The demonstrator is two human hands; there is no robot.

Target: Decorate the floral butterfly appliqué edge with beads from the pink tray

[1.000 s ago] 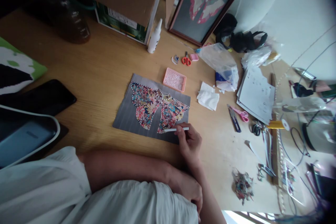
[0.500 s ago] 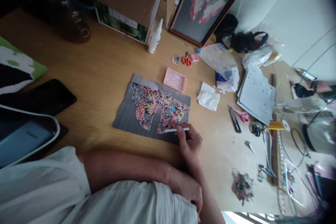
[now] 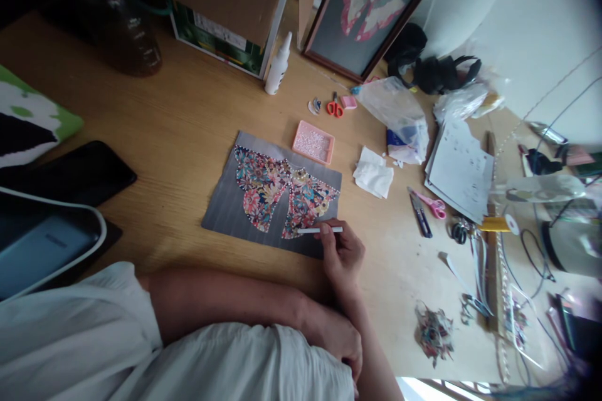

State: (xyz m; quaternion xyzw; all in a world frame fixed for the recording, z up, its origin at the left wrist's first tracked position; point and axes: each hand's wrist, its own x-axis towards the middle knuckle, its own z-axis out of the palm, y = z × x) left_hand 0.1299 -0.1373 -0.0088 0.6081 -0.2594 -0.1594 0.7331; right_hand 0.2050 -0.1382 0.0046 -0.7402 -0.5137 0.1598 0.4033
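A grey sheet (image 3: 221, 213) lies on the table, bearing a butterfly-shaped piece of floral fabric (image 3: 258, 178) edged with small white beads. My right hand (image 3: 345, 254) pinches a thin white stick (image 3: 324, 230) at the sheet's lower right, its tip over the lower edge of the right wing. My left hand (image 3: 336, 335) rests low by the light clothing, against my right forearm; its fingers are mostly hidden. Just above the sheet sits a pink tray (image 3: 332, 153) of small white beads.
Beyond the tray are a white bottle (image 3: 277, 69), orange scissors (image 3: 335, 106) and a framed butterfly piece (image 3: 313, 53). A white tissue (image 3: 373, 173), pink scissors (image 3: 435, 207), papers (image 3: 463, 166) and a scrap bundle (image 3: 435, 332) lie right. Phones (image 3: 94, 172) and a dark bottle (image 3: 126, 44) are left.
My right hand has shifted slightly to the right, and the white stick's tip has moved right and a little up. My left hand and the sheet look unmoved.
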